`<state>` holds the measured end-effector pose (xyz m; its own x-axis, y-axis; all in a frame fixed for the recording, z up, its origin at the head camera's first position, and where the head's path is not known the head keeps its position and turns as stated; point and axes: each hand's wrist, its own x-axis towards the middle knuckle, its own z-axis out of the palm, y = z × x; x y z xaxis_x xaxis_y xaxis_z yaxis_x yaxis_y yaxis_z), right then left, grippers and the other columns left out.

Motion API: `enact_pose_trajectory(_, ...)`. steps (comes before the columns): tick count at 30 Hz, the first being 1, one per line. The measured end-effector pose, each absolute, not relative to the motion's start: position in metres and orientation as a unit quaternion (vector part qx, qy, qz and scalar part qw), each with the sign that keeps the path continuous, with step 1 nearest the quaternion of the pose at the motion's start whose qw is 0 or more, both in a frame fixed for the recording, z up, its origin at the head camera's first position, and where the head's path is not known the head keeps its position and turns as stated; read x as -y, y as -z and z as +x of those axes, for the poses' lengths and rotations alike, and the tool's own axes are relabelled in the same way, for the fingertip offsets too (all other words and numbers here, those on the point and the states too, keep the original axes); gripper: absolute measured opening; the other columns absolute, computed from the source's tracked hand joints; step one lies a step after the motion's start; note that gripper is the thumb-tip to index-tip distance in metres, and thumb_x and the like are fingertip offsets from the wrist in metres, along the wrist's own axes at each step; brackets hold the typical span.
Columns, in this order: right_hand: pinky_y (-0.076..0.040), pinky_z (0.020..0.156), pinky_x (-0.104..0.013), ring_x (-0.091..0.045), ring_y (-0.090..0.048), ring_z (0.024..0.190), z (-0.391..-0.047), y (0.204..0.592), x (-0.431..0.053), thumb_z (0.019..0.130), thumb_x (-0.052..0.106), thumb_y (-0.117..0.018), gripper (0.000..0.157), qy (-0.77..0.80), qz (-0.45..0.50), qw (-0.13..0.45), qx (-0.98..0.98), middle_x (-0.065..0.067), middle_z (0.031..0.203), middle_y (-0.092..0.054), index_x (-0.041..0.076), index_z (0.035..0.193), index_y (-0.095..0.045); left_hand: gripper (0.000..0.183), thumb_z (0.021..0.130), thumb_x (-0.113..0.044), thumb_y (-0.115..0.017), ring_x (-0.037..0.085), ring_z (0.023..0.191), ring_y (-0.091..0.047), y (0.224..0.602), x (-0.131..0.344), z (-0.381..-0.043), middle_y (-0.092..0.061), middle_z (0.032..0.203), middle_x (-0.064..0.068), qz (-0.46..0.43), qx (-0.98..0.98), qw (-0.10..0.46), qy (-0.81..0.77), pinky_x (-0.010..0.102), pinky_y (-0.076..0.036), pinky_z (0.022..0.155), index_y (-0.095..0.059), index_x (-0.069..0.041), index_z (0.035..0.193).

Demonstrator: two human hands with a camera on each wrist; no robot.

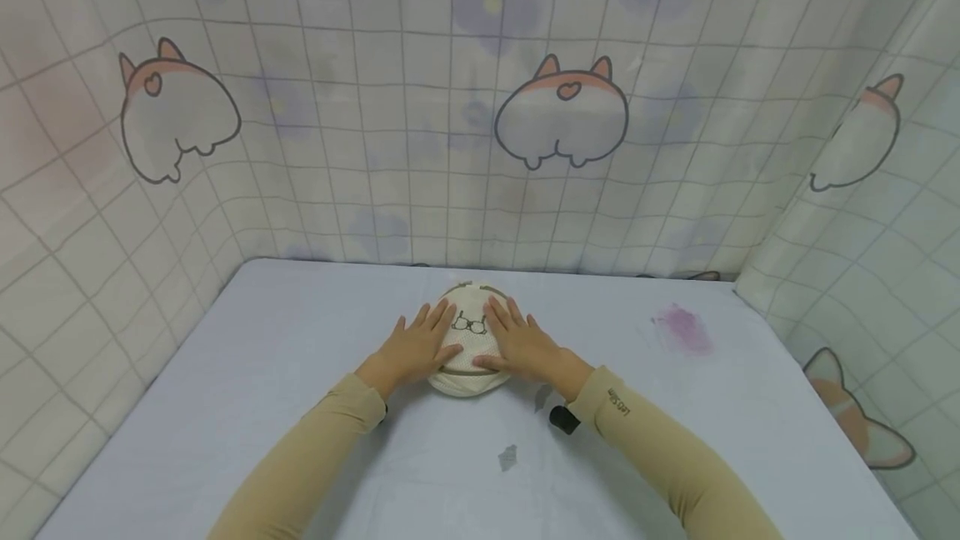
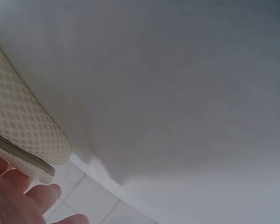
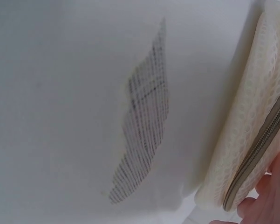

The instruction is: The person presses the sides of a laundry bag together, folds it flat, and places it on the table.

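A round cream mesh laundry bag (image 1: 468, 357) with a glasses print on top lies on the table. My left hand (image 1: 414, 350) rests on its left side with fingers spread, and my right hand (image 1: 522, 346) lies on its right side the same way. In the left wrist view, the honeycomb mesh of the bag (image 2: 23, 112) and a brown zipper (image 2: 21, 153) show beside the left fingers (image 2: 45, 193). The right wrist view has the zipper (image 3: 258, 147) running along the bag's edge, close to the right fingers (image 3: 265, 186).
A white cloth covers the table (image 1: 300, 340). It bears a pink stain (image 1: 684, 328) at the right and grey patches (image 1: 507, 457) near the middle. A gridded curtain with cartoon corgi prints (image 1: 561, 115) hangs around the back and sides.
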<state>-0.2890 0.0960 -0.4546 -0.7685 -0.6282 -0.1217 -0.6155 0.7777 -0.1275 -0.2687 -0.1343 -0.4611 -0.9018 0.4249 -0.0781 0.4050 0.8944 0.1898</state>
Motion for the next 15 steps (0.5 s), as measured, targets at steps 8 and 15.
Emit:
enact_pose_trajectory(8,-0.026,0.116,-0.063,-0.042,-0.002,0.154,-0.2867,0.4537,-0.0950,0.104,0.060,-0.046,0.093,0.037,-0.330,0.089,-0.939,-0.018,0.170,-0.001,-0.003,0.162,-0.009,0.075,0.110,-0.050,-0.037,0.043,0.153,-0.013,0.4624,0.1334,-0.2682,-0.008,0.171,0.015,0.208,-0.971,0.076,-0.087,0.070,-0.018,0.116,-0.012,-0.004,0.164)
enact_pose_trajectory(15,-0.027,0.117,-0.062,-0.041,0.000,0.154,-0.2873,0.4527,-0.0949,0.103,0.060,-0.045,0.094,0.040,-0.327,0.097,-0.939,-0.017,0.170,0.001,-0.002,0.162,-0.007,0.076,0.110,-0.052,-0.035,0.042,0.154,-0.012,0.4606,0.1328,-0.2682,-0.007,0.171,0.014,0.205,-0.972,0.086,-0.076,0.070,-0.017,0.117,-0.010,-0.005,0.165)
